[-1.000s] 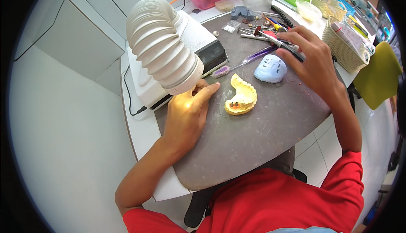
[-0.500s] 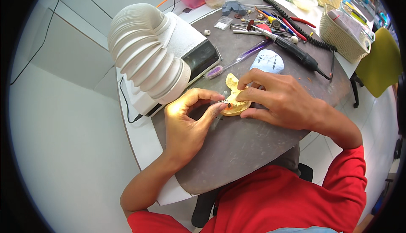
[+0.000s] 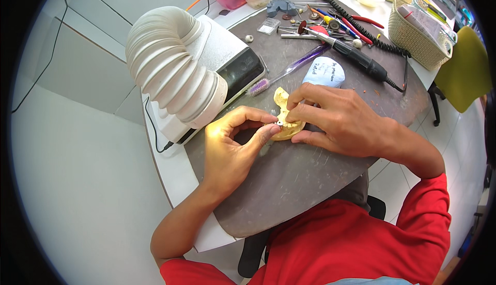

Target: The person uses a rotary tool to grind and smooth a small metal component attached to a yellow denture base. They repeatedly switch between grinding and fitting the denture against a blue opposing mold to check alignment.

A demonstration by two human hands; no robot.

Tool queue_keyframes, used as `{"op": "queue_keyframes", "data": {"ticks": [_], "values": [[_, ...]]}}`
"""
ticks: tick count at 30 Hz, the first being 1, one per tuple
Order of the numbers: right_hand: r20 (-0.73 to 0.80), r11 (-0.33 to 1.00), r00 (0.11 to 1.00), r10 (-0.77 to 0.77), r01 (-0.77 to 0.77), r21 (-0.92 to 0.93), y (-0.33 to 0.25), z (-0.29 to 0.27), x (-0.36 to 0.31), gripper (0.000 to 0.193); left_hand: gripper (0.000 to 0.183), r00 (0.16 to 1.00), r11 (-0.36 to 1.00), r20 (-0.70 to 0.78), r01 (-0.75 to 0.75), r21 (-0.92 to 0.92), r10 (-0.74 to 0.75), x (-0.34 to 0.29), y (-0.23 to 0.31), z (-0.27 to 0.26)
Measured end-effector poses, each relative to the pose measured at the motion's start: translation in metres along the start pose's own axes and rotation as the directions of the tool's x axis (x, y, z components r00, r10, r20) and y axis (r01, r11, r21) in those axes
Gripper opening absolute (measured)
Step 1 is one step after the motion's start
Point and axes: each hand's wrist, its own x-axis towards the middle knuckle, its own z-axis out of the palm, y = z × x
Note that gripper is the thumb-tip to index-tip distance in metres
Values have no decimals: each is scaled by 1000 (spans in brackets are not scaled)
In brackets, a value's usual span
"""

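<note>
A yellow dental plaster model (image 3: 280, 97) with a row of teeth lies on the grey bench top, partly hidden by my fingers. My right hand (image 3: 338, 118) grips its right side, thumb along the near edge and fingers bent over the top. Between the thumb and index finger of my left hand (image 3: 232, 143) is a small silvery metal piece (image 3: 279, 124), perhaps a dental crown. It sits at the model's left row of teeth; whether it touches them I cannot tell.
A white ribbed suction hose (image 3: 173, 63) stands left of my hands. Beyond the model lie a purple-bristled brush (image 3: 258, 87), a pale blue rounded block with handwriting (image 3: 324, 72), and a black rotary handpiece (image 3: 359, 62) on a coiled cord. Loose tools and baskets (image 3: 421, 32) fill the back.
My left fingertips have brought the metal piece rightward onto the model's tooth row, covering an orange-and-dark spot seen there before. The right hand keeps its grip on the model.
</note>
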Motion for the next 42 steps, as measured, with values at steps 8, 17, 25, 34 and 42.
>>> {"op": "queue_keyframes", "data": {"ticks": [8, 17, 25, 34, 42], "values": [[-12, 1000, 1000, 3, -4, -8, 0, 2, 0, 28, 11, 1000, 1000, -18, 19, 8, -19, 1, 2, 0], [-20, 1000, 1000, -8, 8, -12, 0, 1, -2, 29, 12, 982, 966, 70, -185, 180, 175, 3, -5, -7], [-6, 1000, 1000, -7, 7, -15, 1, 1, -2, 29, 22, 996, 998, -67, -63, -28, 61, 2, -4, -2], [-39, 996, 998, -43, 40, -82, -2, 0, -4, 52, 21, 993, 993, 74, -96, 75, 90, -10, -3, -5], [-53, 997, 998, 32, -35, -65, -2, 3, -3, 82, 24, 990, 997, 135, -46, 63, 37, -11, -3, -8]]}}
